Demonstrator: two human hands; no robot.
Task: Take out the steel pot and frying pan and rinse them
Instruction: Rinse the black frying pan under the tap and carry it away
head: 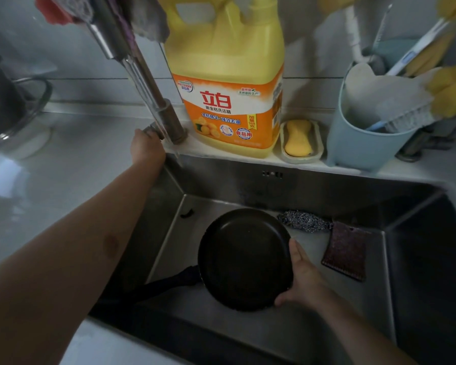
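A black frying pan lies inside the steel sink, its dark handle pointing toward the lower left. My right hand grips the pan's right rim, thumb on the inner edge. My left hand reaches to the base of the steel faucet and holds its lever at the sink's back left corner. A thin stream of water runs down along the faucet toward the sink's back edge. A steel pot with a glass lid stands on the counter at the far left, partly cut off by the frame edge.
A large yellow detergent jug stands behind the sink, with a yellow soap bar in a dish beside it. A blue utensil holder with brushes sits at the right. A steel scourer and dark scrub pad lie in the sink.
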